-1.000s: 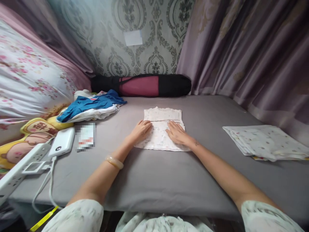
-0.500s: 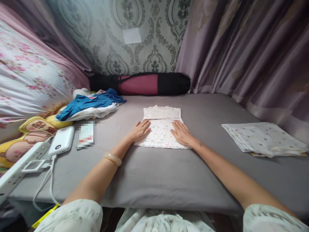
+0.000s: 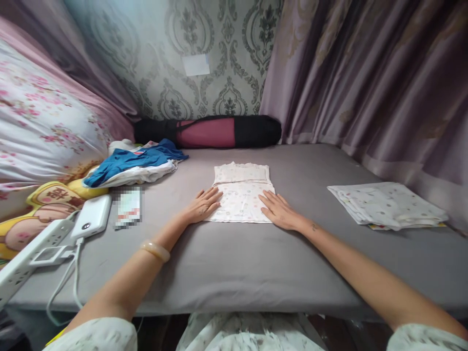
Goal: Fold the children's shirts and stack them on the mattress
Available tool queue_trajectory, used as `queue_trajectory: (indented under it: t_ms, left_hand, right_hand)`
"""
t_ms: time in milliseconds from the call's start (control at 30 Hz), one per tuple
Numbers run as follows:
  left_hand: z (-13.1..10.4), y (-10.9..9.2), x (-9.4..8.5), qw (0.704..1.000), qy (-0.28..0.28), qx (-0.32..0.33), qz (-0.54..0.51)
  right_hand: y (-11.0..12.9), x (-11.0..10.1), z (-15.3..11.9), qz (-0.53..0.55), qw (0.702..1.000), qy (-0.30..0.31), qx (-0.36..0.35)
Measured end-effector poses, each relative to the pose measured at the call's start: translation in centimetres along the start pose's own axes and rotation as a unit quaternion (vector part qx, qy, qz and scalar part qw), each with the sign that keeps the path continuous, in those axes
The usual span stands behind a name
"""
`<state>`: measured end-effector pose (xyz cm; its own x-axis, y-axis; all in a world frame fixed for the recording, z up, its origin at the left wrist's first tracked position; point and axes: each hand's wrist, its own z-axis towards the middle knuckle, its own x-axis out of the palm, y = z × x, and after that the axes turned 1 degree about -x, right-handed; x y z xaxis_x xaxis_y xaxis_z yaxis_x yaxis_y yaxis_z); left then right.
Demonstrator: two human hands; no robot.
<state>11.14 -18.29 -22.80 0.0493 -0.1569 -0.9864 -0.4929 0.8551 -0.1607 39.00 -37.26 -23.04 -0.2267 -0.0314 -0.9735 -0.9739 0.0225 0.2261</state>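
A white patterned garment (image 3: 241, 200) lies flat on the grey bed surface (image 3: 234, 258), its far part folded over in a band. My left hand (image 3: 204, 204) rests palm down at its left edge, fingers spread, fingertips on the cloth. At the right edge my right hand (image 3: 281, 208) lies flat with fingers spread, fingertips touching the cloth. Neither hand grips anything. The near corners of the garment are partly hidden by my hands.
Folded white patterned cloths (image 3: 389, 204) lie at the right. Blue and white clothes (image 3: 137, 161), a power bank (image 3: 91, 216), a power strip (image 3: 34, 253) and a yellow cushion (image 3: 36, 217) are at the left. A black and red bag (image 3: 206, 132) lies along the wall.
My left hand has slid outward to the left on the garment's edge, uncovering more of the cloth. The whole view has shifted slightly; my right hand still lies at the right edge.
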Motion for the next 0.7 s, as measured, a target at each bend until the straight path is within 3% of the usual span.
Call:
queue_trajectory:
  t_ms: [233, 400, 567, 700]
  left_hand:
    - [-3.9, 0.7, -0.1, 1.000, 0.005, 0.006, -0.018]
    - [-6.0, 0.8, -0.7, 0.993, -0.051, 0.095, -0.041]
    - [-6.4, 0.3, -1.6, 0.982, -0.067, 0.161, -0.071]
    - [-6.1, -0.2, -2.1, 0.982, -0.065, 0.170, -0.044]
  right_hand:
    - [-0.6, -0.4, -4.2, 0.042, 0.999, -0.003, -0.025]
    - [-1.0, -1.2, -5.9, 0.063, 0.993, -0.056, -0.078]
    - [-1.1, -2.1, -6.6, 0.058, 0.983, -0.091, -0.146]
    - [-0.7, -2.4, -6.7, 0.023, 0.982, -0.100, -0.161]
